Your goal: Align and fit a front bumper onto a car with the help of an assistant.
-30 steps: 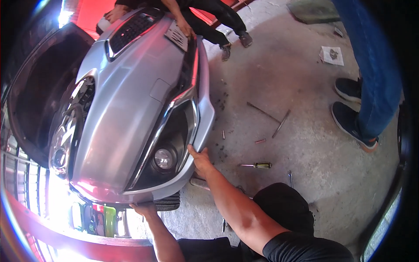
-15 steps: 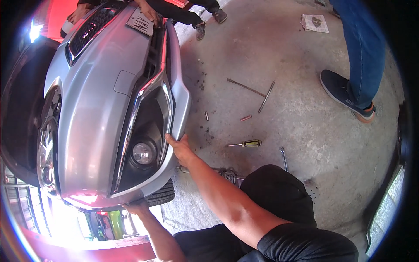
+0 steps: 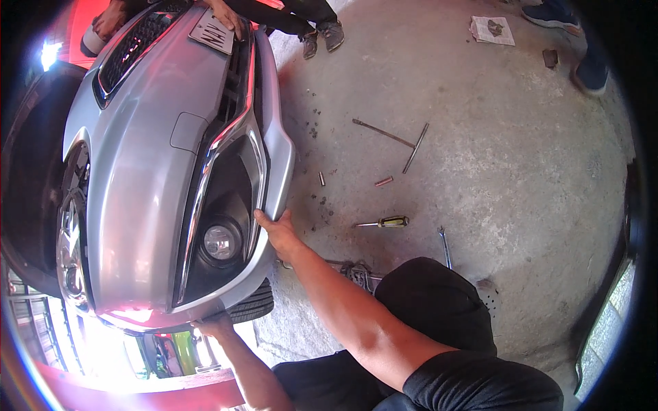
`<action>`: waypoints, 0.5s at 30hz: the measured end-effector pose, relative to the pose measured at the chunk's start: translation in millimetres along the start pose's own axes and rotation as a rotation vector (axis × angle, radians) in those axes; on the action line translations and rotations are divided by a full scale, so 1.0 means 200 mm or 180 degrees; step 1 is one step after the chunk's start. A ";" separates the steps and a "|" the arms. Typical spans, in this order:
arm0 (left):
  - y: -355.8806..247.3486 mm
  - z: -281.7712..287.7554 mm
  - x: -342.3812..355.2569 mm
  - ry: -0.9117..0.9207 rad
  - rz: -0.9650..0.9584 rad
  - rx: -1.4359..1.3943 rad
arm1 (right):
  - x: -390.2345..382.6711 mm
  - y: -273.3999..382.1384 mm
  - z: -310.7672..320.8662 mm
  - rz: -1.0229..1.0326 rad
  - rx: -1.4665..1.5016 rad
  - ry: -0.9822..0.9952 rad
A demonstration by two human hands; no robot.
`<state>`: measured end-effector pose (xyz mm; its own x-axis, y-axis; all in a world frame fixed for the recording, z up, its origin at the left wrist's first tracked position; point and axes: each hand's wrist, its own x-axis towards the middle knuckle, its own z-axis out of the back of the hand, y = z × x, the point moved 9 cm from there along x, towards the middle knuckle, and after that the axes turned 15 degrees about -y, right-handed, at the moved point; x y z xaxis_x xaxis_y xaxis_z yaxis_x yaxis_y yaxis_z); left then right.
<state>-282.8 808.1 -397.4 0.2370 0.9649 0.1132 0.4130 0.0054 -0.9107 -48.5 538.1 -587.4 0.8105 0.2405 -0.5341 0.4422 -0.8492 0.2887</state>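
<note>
A silver front bumper (image 3: 140, 226), with a chrome-trimmed fog lamp (image 3: 221, 241) and a white plate (image 3: 211, 31), fills the left half. My right hand (image 3: 277, 229) grips its right-hand lip beside the fog lamp, thumb over the edge. My left hand (image 3: 214, 325) holds the bumper's near end from below; its fingertips are partly hidden underneath. A black tyre (image 3: 250, 305) shows just behind that end. Another person's hands (image 3: 226, 17) hold the bumper at the top by the plate.
Concrete floor (image 3: 507, 171) carries a T-handle wrench (image 3: 387, 133), two sockets (image 3: 384, 181), a screwdriver (image 3: 391, 222), a spanner (image 3: 444, 246), small fasteners and paper (image 3: 492, 31). A person's shoes (image 3: 589, 72) stand top right, another's (image 3: 331, 38) top centre. My knee (image 3: 432, 294) is beside my right arm.
The person in jeans has stepped away toward the top right. The bumper appears farther left and slightly higher in the picture than a second ago. Both my hands keep their grip.
</note>
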 end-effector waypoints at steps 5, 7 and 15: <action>0.04 -0.05 -0.23 -0.0394 0.0112 0.0273 | 0.01 -0.01 0.06 -0.0047 -0.0055 -0.0066; 0.01 -0.04 -0.15 -0.0260 0.0066 0.0090 | -0.01 0.02 0.03 -0.0053 -0.0053 0.0000; 0.05 0.12 0.19 0.0357 0.0045 -0.0209 | -0.04 0.06 0.04 0.0105 -0.0832 -0.0273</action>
<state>-289.7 850.4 -412.2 0.3387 0.9293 0.1476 0.4647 -0.0288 -0.8850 -53.3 523.1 -586.0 0.7955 0.1646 -0.5832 0.5093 -0.7030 0.4964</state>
